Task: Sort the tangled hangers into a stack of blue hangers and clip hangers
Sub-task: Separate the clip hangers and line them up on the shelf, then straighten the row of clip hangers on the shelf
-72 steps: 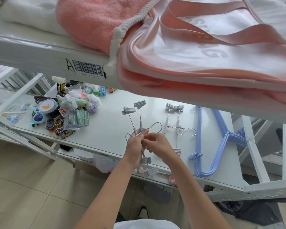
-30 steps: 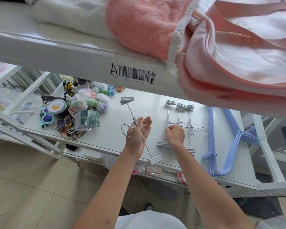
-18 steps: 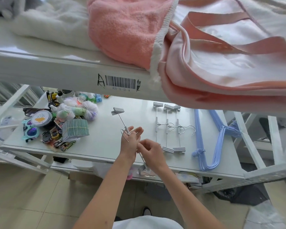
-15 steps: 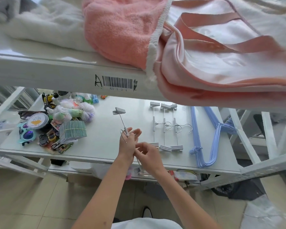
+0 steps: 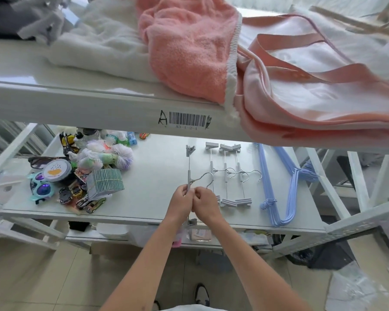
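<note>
I see both hands close together over the front of the white shelf (image 5: 157, 194). My left hand (image 5: 182, 204) is pinched tight on the thin bar of a grey clip hanger (image 5: 189, 173). The bar points away from me, with one clip at its far end. My right hand (image 5: 206, 204) is curled just beside the left; I think it grips the wire hook, but the fingers hide that. Just right of my right hand lie the sorted clip hangers (image 5: 226, 173), side by side. Farther right is the stack of blue hangers (image 5: 279, 187). Well left of my left hand sits a heap of small toys (image 5: 76, 176).
</note>
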